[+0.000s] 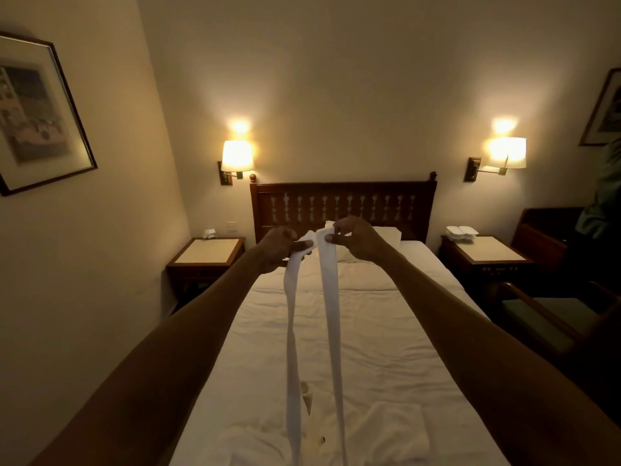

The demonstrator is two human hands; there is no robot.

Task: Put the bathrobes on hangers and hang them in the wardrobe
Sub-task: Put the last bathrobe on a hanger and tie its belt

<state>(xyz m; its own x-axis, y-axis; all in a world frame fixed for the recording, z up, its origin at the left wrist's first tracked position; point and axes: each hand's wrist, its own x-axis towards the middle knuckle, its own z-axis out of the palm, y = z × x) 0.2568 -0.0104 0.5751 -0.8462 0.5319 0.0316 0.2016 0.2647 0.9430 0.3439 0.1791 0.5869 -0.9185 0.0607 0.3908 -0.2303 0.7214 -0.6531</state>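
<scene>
**Belt held up over the bed, robe waiting below**

We hold a white bathrobe belt (pixel 331 297) in the air with both hands raised in front of us. The left hand (pixel 279 245) pinches the belt between thumb and curled fingers, and the right hand (pixel 356 238) pinches it just beside, so the two grips nearly touch at the top of the loop. From there the belt falls in two long strands, side by side and a little apart, down past the lower edge of the view. Held high like this, the strands hang free and straight. We judge this is how we even out the belt or double it up before it goes with its robe.

The bathrobe (pixel 386 428) lies crumpled on the near end of the bed (pixel 420 331), white on the white sheet, right under the hanging strands. A small pale piece lies on the sheet between the strands; we cannot tell what it is. We see no hanger for certain, and no wardrobe.

The hanging itself is not yet begun. The bed serves as our laying-out place, with the headboard (pixel 342 206) and two lit wall lamps (pixel 237 156) beyond.
</scene>
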